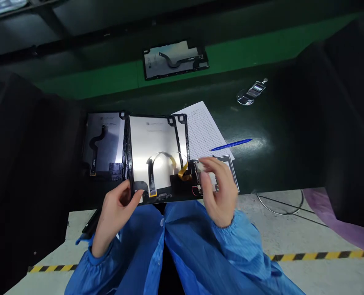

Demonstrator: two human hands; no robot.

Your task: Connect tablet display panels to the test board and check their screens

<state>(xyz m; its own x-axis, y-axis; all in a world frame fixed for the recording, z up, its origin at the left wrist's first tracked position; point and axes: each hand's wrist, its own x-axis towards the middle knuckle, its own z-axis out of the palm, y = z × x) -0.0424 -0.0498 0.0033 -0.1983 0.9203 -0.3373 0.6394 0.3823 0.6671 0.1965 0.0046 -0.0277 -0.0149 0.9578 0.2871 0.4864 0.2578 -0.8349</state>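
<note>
A silvery tablet back panel (pixel 157 147) with black and orange flex cables lies at the near edge of the dark bench, in a black frame. My left hand (pixel 117 209) grips its lower left corner, thumb and fingers closed on the edge. My right hand (pixel 218 188) hovers at the panel's lower right, fingers pinched over a small circuit board (pixel 211 178) with red wires beside it. What the fingertips hold is too small to name. Both arms wear blue sleeves.
A second similar panel (pixel 103 143) lies to the left. A printed form (pixel 203 129) and a blue pen (pixel 231 144) sit to the right. Another panel (pixel 174 59) rests on the green belt behind. A small device (pixel 252 92) sits far right.
</note>
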